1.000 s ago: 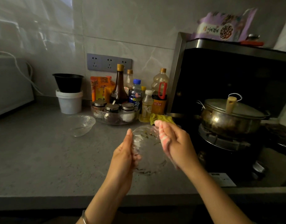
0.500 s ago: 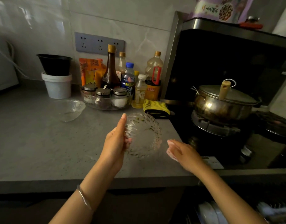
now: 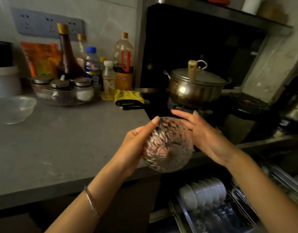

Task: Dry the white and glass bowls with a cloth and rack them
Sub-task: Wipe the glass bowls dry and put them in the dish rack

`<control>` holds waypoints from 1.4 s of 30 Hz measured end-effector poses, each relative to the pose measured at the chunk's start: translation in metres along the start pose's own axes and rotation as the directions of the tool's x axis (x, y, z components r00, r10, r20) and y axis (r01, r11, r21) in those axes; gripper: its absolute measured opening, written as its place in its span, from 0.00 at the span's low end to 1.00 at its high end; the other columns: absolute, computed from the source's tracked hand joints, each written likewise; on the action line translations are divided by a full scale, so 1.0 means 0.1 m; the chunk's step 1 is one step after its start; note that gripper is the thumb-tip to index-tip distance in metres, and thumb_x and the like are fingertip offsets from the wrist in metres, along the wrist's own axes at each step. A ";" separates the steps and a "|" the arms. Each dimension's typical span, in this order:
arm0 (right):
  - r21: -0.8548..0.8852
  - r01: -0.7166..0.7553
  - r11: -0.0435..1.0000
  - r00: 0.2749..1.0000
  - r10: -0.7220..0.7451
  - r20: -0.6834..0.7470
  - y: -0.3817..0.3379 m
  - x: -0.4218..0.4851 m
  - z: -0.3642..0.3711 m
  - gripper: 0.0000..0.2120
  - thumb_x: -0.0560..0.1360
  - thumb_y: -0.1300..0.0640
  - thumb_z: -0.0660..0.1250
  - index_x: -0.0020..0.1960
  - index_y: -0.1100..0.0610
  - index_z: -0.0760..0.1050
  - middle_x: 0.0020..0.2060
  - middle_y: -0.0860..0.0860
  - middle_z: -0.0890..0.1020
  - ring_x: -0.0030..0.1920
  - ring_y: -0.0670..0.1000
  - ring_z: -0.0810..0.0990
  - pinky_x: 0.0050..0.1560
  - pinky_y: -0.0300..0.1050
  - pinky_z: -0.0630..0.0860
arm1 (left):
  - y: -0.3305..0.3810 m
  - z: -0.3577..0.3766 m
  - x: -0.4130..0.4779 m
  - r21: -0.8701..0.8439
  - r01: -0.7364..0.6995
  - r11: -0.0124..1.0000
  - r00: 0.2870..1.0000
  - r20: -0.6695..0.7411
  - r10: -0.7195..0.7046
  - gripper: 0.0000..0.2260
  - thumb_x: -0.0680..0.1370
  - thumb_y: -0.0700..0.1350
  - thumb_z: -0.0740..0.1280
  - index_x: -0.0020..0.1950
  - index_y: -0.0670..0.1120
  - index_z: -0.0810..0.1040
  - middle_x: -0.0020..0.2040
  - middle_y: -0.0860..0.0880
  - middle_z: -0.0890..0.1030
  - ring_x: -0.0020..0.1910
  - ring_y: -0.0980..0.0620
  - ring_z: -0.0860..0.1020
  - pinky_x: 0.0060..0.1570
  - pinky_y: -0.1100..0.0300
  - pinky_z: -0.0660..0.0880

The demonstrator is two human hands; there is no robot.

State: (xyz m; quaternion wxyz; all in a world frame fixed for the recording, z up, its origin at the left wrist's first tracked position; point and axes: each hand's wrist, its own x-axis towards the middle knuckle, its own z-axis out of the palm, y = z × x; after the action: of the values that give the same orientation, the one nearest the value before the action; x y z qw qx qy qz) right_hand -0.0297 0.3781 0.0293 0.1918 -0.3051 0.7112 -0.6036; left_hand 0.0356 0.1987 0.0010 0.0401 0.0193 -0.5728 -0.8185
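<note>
My left hand (image 3: 133,145) grips a cut-glass bowl (image 3: 168,145) over the counter's front edge, its base turned toward me. My right hand (image 3: 205,135) lies flat against the bowl's right rim with fingers stretched out; no cloth shows in it. A second, plain glass bowl (image 3: 13,109) sits upright on the counter at far left. Below the counter, a pulled-out wire rack (image 3: 212,219) holds a row of white bowls (image 3: 202,192) standing on edge.
A lidded steel pot (image 3: 193,88) sits on the stove just beyond my hands. A yellow cloth (image 3: 129,98) lies by the stove's edge. Bottles (image 3: 67,52), a tray of condiment jars (image 3: 60,91) and a white tub (image 3: 5,79) line the wall.
The bowl has moved right and down to the counter edge and turned base toward me. My right hand rose from the counter edge to the bowl's rim. The rack has come into view.
</note>
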 end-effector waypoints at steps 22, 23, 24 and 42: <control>0.134 -0.383 0.914 0.875 0.406 -0.264 1.65 -1.83 -2.11 0.27 0.53 0.40 0.81 0.49 0.49 0.83 0.45 0.56 0.85 0.42 0.51 0.85 0.44 0.40 0.80 | -2.65 1.47 0.79 0.495 -0.099 0.863 0.907 0.402 -0.126 0.16 0.74 0.63 0.61 0.59 0.60 0.74 0.55 0.56 0.80 0.55 0.67 0.75 0.62 0.67 0.70; 0.156 -0.395 0.905 0.860 0.424 -0.284 1.76 -1.84 -2.19 0.28 0.53 0.41 0.81 0.50 0.50 0.83 0.45 0.56 0.85 0.43 0.51 0.84 0.44 0.41 0.80 | -2.78 1.47 0.82 0.531 -0.131 0.837 0.898 0.422 -0.126 0.15 0.75 0.65 0.61 0.60 0.63 0.71 0.56 0.58 0.80 0.54 0.71 0.74 0.60 0.72 0.68; 0.177 -0.413 0.893 0.841 0.449 -0.302 1.86 -1.84 -2.27 0.27 0.54 0.42 0.81 0.51 0.51 0.83 0.45 0.56 0.85 0.43 0.51 0.84 0.45 0.41 0.81 | -2.91 1.49 0.85 0.583 -0.175 0.793 0.890 0.438 -0.126 0.17 0.75 0.66 0.60 0.62 0.64 0.69 0.59 0.62 0.77 0.57 0.74 0.71 0.60 0.75 0.65; 0.281 -0.833 0.477 0.440 0.878 -0.188 3.25 -1.34 -2.80 0.09 0.74 0.58 0.69 0.54 0.57 0.78 0.47 0.54 0.84 0.43 0.50 0.81 0.43 0.39 0.78 | -4.37 1.54 1.24 0.846 -0.526 0.081 0.823 0.531 -0.200 0.43 0.68 0.79 0.47 0.77 0.59 0.48 0.78 0.54 0.46 0.77 0.50 0.37 0.71 0.37 0.35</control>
State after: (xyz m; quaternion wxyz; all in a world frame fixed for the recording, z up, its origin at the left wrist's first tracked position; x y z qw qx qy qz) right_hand -0.1761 0.7028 -0.2452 0.3797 0.2095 0.7410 -0.5127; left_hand -0.1189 0.4808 -0.3549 -0.0436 -0.2512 -0.9506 -0.1771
